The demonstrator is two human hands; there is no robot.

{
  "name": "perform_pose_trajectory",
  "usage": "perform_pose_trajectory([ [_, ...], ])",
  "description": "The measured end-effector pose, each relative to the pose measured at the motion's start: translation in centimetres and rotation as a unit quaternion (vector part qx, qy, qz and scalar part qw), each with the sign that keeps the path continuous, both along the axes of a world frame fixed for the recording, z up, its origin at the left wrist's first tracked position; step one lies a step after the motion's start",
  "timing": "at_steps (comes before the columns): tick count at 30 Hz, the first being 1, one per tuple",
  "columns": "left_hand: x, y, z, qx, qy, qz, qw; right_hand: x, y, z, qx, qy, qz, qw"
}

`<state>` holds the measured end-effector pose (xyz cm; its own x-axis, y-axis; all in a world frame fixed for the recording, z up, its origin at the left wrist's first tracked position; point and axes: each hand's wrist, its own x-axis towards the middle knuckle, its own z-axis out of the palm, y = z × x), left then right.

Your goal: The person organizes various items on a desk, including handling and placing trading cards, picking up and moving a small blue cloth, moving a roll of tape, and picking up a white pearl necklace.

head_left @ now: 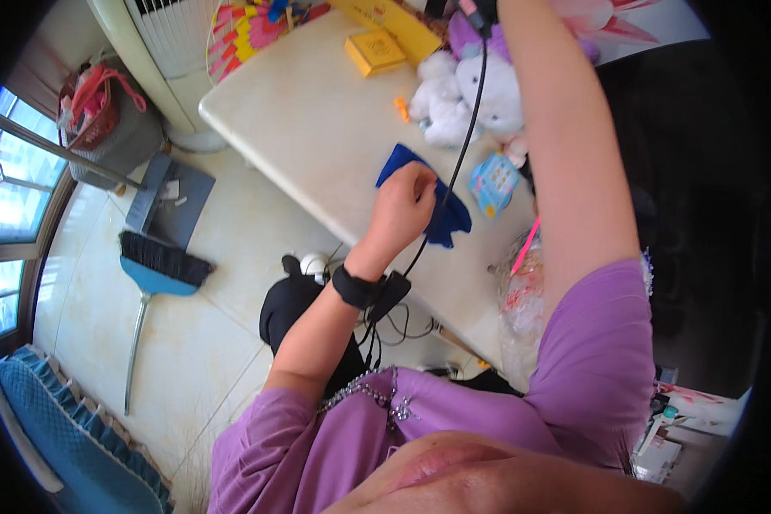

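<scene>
My left hand is closed, its fingers curled over a dark blue cloth on the pale table. Parts of the cloth stick out on both sides of the hand. My right arm reaches up past the top edge of the view, so the right hand is out of sight. Between the arms, a black cable runs down to the strap on my left wrist. To the right of the cloth lies a small light blue packet. Beyond it sit white plush toys.
A yellow box and a small orange item lie farther back. Clear plastic wrapping rests at the right. A broom, dustpan and blue quilted chair stand on the left. Cables hang below the table edge.
</scene>
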<state>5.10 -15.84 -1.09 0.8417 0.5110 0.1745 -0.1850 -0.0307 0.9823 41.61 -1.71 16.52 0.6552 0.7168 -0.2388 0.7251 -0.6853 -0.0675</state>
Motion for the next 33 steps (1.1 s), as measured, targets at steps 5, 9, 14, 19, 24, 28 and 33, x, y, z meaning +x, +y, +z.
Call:
perform_pose_trajectory([
  [5, -1.5, 0.9, 0.2, -0.010, 0.015, 0.006, 1.000, -5.7, -1.9, -3.1, 0.200, -0.063, 0.111, 0.971],
  [9, -1.0, 0.7, 0.8, -0.004, -0.010, 0.003, 1.000, -1.2, -1.1, -0.4, -0.044, -0.277, 0.270, 0.921],
  [14, -1.5, 2.0, -0.5, 0.004, 0.006, 0.023, 1.000, -5.6, -0.2, 0.0, 0.306, -0.139, 0.262, 0.905],
  [19, -1.6, 2.8, -0.2, 0.001, 0.018, 0.076, 0.997, -21.8, -12.1, -2.8, 0.062, 0.159, 0.132, 0.977],
  [24, -2.3, 4.1, 0.7, -0.052, -0.008, 0.129, 0.990, -25.5, -23.6, -13.4, 0.023, 0.049, 0.310, 0.949],
  [28, -3.8, 5.9, 1.0, -0.098, -0.013, 0.170, 0.980, -27.3, -22.2, -18.1, 0.133, 0.021, 0.276, 0.952],
  [33, -4.7, 7.3, 0.9, -0.108, -0.018, 0.197, 0.974, -24.8, -10.7, -21.8, 0.307, -0.068, 0.317, 0.894],
])
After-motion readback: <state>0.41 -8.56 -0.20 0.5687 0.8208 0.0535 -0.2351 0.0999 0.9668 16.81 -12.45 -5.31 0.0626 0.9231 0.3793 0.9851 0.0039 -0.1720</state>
